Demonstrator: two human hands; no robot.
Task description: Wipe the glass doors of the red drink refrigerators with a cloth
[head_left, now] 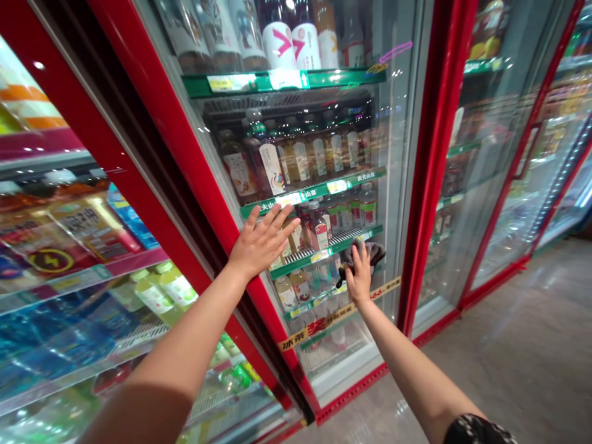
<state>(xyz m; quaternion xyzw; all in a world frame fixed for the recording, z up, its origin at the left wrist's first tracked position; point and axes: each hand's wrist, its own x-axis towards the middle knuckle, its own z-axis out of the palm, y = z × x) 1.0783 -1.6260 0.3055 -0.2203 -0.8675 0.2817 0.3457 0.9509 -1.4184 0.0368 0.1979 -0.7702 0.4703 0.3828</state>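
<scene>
A glass door (392,185) in a red frame (185,154) stands in front of me, part of a drinks cooler. My left hand (266,242) lies with fingers spread at the door's left side, its palm over the red frame and its fingertips over the glass. Lower and to the right, my right hand (361,271) holds a dark grey cloth (377,254) flat against the glass. Part of the cloth is hidden under the fingers. Just below that hand, a yellow strip with printed characters (340,314) runs across the door.
Behind the glass, bottles (319,225) line several shelves with green edges (287,80). To the left, another cooler's shelves hold packed drinks (87,222). More red-framed glass doors (499,185) extend to the right. Grey floor (522,333) shows at lower right.
</scene>
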